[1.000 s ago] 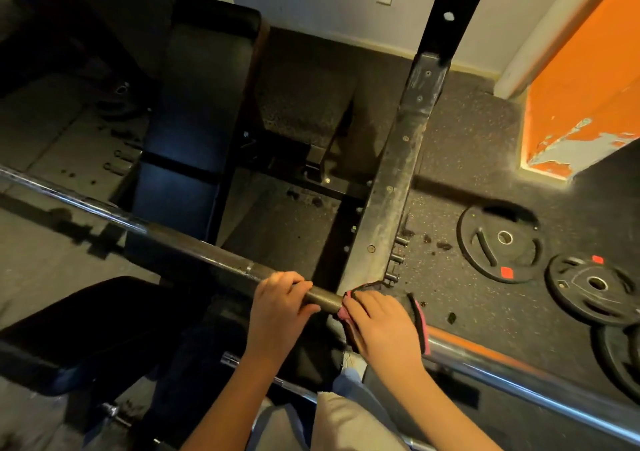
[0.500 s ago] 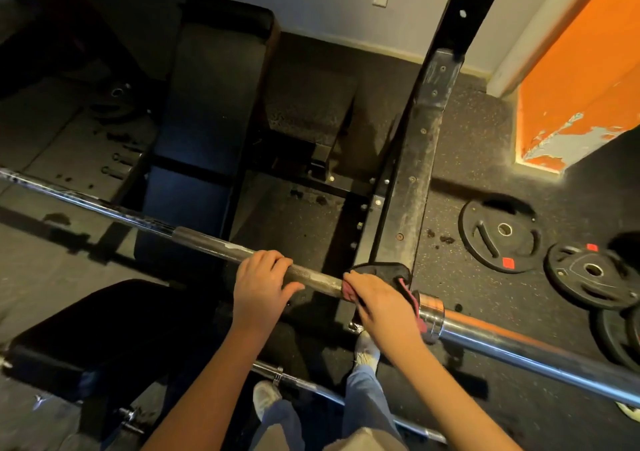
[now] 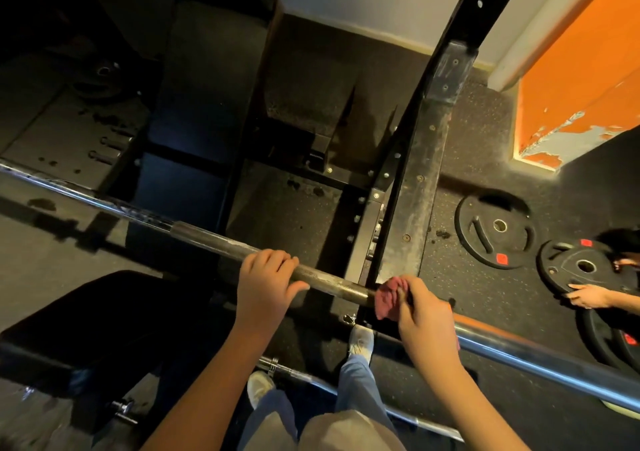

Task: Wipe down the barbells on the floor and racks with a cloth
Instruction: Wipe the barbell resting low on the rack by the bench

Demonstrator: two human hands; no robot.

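The barbell (image 3: 204, 237) sits at about waist height across the view, its long axis slanting from far left down to near right, and crosses in front of the rack (image 3: 424, 187) upright. Both hands are on it. The left hand (image 3: 265, 279) curls over the dark knurled shaft and grips it bare. Just to its right, the right hand (image 3: 427, 322) pinches a bunched pink cloth (image 3: 386, 300) against the bar where shaft meets sleeve. The collar itself is hidden under cloth and fingers.

Any stroke has to follow that slant. Toward the left, the cloth meets the left hand almost at once, so that hand would likely have to shift. Toward the right, the sleeve lies open to the right hand, which is the nearer one.

The shaft looks dull, dark and scuffed. Further left it turns chrome with mottled marks. The sleeve is smooth and bright and catches an orange reflection. A second bar (image 3: 311, 383) lies on the floor by the feet.
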